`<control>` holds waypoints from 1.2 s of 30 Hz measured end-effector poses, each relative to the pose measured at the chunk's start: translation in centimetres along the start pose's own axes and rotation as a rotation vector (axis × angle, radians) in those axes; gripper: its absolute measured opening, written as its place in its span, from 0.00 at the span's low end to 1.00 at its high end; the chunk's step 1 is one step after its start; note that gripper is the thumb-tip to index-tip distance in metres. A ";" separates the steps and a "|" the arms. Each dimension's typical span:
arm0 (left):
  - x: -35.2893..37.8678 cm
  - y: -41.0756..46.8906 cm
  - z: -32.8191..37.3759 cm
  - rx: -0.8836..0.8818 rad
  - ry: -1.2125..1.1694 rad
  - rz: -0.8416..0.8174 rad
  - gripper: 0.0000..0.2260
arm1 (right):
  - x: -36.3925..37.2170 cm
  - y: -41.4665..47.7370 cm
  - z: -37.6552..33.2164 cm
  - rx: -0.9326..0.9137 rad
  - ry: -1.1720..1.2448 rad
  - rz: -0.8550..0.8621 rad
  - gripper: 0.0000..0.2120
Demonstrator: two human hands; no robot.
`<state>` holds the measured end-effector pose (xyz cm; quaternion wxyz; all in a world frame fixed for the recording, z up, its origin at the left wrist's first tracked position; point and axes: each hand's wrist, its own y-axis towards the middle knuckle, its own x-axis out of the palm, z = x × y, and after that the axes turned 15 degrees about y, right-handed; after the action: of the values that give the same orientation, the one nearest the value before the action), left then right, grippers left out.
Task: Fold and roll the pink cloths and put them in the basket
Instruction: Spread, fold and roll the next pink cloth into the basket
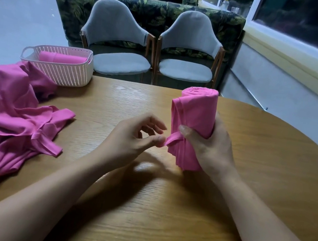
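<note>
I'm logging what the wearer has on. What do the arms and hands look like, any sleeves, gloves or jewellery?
The left hand and right hand are bare, with no gloves, rings or watch in view. The left forearm and right forearm show no sleeve or band. The nails look short and unpainted.

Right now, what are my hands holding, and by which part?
The right hand grips the rolled pink cloth around its lower half; the left hand pinches a loose strip at the roll's side.

Bright pink is seen on the rolled cloth (194, 113) and loose cloths (3, 115) — pale pink on the perforated basket (65, 74) — wood-grain tan on the table (159, 215).
</note>
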<state>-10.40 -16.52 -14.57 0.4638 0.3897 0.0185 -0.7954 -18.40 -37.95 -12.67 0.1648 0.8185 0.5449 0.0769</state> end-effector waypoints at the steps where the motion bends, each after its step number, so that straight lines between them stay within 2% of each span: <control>1: 0.0 0.0 -0.1 0.000 -0.006 0.001 0.10 | 0.0 0.0 0.0 -0.003 0.001 -0.001 0.30; 5: 0.2 0.0 0.0 0.050 0.007 -0.021 0.10 | -0.2 0.1 0.0 -0.006 0.004 -0.007 0.30; 8: 0.3 0.0 -0.1 0.053 -0.007 0.047 0.06 | -0.2 0.1 0.0 0.001 0.007 -0.009 0.30; 11: -0.2 0.1 -0.1 0.149 0.127 0.120 0.05 | -0.3 0.1 0.2 0.006 -0.011 -0.001 0.28; 15: -1.2 -0.3 1.6 0.241 0.219 0.132 0.06 | -0.5 0.3 0.5 0.008 -0.035 0.071 0.24; 19: -1.7 -1.3 4.1 0.340 0.228 0.050 0.11 | -0.5 0.4 0.8 0.030 -0.076 0.109 0.22; 23: -0.6 -2.3 6.0 0.459 0.245 -0.074 0.11 | -0.3 0.2 1.0 0.062 -0.099 0.087 0.23; 26: 0.4 -2.5 6.1 0.553 0.399 -0.089 0.11 | -0.1 -0.1 1.0 0.059 -0.095 0.091 0.23; 28: 0.6 -2.4 5.7 0.547 0.469 -0.069 0.11 | -0.1 -0.1 0.7 0.051 -0.089 0.117 0.23; 33: -0.1 -2.3 5.3 0.493 0.449 -0.049 0.07 | -0.4 0.1 0.1 0.036 -0.073 0.168 0.23; 36: 0.2 -2.1 4.9 0.387 0.511 -0.046 0.05 | -0.4 0.1 -0.1 0.014 -0.052 0.185 0.25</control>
<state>-14.98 -17.36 -11.96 0.3433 0.6572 -0.0082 -0.6709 -18.52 -38.32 -12.57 0.1653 0.8682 0.4632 0.0667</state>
